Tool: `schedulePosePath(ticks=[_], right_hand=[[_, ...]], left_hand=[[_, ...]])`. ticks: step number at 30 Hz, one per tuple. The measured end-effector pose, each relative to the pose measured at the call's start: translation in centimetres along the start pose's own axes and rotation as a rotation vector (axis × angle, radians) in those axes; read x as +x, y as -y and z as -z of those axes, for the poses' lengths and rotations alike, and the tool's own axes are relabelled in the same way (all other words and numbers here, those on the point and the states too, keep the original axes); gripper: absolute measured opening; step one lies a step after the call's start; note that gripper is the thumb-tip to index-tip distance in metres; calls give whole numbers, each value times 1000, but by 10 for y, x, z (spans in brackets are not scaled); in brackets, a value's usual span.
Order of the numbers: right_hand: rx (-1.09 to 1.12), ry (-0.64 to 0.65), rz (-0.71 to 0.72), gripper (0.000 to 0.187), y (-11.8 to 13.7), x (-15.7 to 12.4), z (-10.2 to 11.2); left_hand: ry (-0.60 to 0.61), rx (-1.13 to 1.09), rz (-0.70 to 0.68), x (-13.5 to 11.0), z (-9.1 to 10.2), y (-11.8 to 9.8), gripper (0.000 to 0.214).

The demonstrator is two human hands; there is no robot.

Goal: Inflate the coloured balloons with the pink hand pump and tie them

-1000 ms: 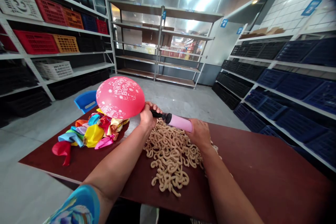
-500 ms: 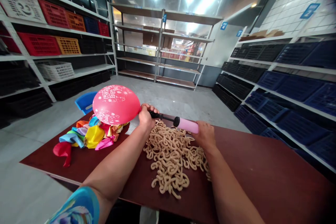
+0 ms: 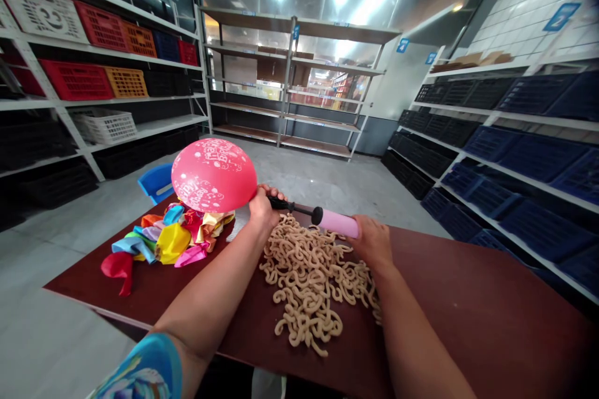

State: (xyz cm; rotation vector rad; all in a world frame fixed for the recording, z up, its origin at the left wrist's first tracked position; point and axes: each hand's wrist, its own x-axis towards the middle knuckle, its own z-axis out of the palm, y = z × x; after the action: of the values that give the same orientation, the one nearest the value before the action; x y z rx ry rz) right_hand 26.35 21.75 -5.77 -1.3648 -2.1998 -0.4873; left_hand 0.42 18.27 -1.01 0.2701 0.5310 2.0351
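An inflated pink-red balloon (image 3: 213,176) with white birthday print is in the head view, left of centre, above the table. My left hand (image 3: 264,207) is closed at its neck and around the black end of a hand balloon pump (image 3: 333,222). The neck itself is hidden by my fingers. My right hand (image 3: 372,240) grips the far end of the pump's pink barrel, with some black rod showing between my hands. Beneath the pump lies a heap of beige curled pieces (image 3: 309,280), whose kind I cannot make out. Several limp, uninflated balloons (image 3: 173,243) are piled below the inflated one.
The dark red table (image 3: 449,299) stretches under everything. A blue chair (image 3: 156,182) stands beyond its left far edge. Shelves with coloured crates (image 3: 77,80) line the left, dark blue bins (image 3: 528,159) the right. A metal rack (image 3: 285,81) stands at the back.
The inflated balloon has tilted up and risen slightly. Both hands keep their hold on the pump, with about the same length of rod showing. The view has shifted a little.
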Motion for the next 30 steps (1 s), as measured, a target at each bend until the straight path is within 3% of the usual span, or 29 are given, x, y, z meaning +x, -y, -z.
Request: schedulePosePath(ticks=[5,13,17,26,30], right_hand=[[-61,-11,-75,21,-11,-2,-1],[-16,-5,68,29,30,0,8],[27,-9,96,31,37,0,9],[-22,58,-78,24,-2,0,7],[-60,83,-131,23,-8,-2,6]], left_hand=[[-77,-37,-6,9,4,-9,10],[-5,-8,5,-6,2,11,9],[22,-12,47,-11,0,18,9],[-78,-29,30,9,5,-4,9],[-98,-42,2,10,7,-3,9]])
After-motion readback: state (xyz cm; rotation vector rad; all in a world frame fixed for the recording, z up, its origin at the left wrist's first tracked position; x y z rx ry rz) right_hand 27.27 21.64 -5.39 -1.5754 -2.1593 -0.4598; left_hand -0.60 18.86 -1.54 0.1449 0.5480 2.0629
